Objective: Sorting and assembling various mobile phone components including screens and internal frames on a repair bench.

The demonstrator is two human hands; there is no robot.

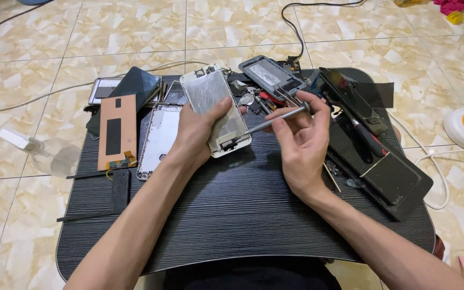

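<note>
Left hand [200, 129] grips a white phone screen panel [216, 113], metal back plate up, tilted just above the dark bench [232, 215]. Right hand [299, 137] pinches a slim screwdriver [275, 119], tip at the panel's lower edge near the connector end. Progress: panel is already off its body; a silver phone frame [159, 139] lies just left, copper-backed panel [116, 131] beyond. Back plate still on the panel, so strip-down looks partway. More loose parts at the bench's far edge.
</note>
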